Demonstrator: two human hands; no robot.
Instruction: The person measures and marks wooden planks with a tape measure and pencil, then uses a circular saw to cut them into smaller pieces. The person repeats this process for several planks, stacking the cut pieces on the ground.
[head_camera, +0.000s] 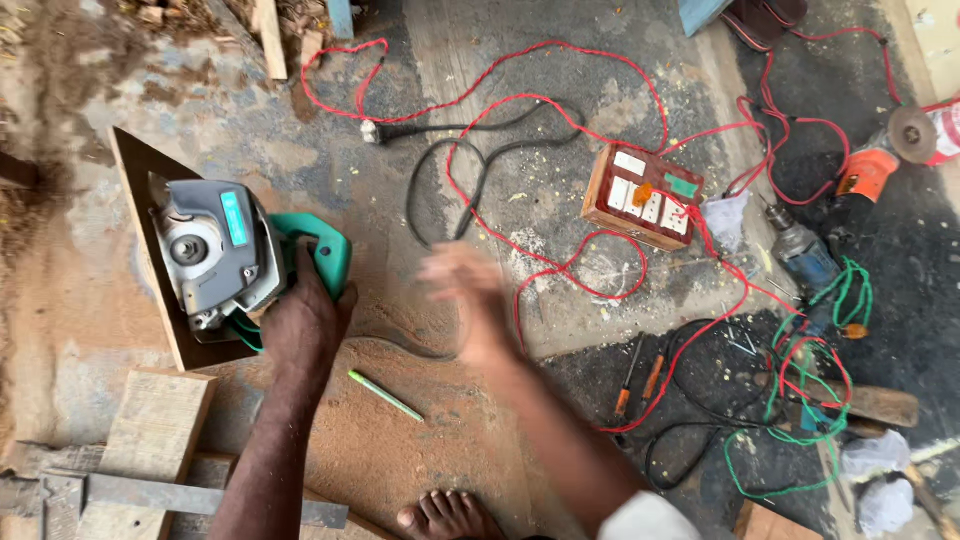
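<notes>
Left of the wooden switchboard (643, 195), the circular saw (222, 255) rests on a board (150, 260); the left hand (305, 322) clenches its green rear handle. Likely heavy, rigid. The right hand (468, 290) blurs, apparently spread, empty.

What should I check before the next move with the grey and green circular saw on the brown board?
1. Grip on the grey and green circular saw: left hand wraps its green handle. Ok.
2. Saw seated on the thin brown wooden board: body rests on it. Ok.
3. Right hand: blurred in the air, holding nothing, away from the saw. Ok.
4. Blade state: hidden under the guard. Cannot tell.
5. Bare foot: on the sawdust near the work. Not ok.
6. Floor around: red cable and black cable loop loose near the wooden switch box; green pencil lies by the arm. Not ok.
</notes>
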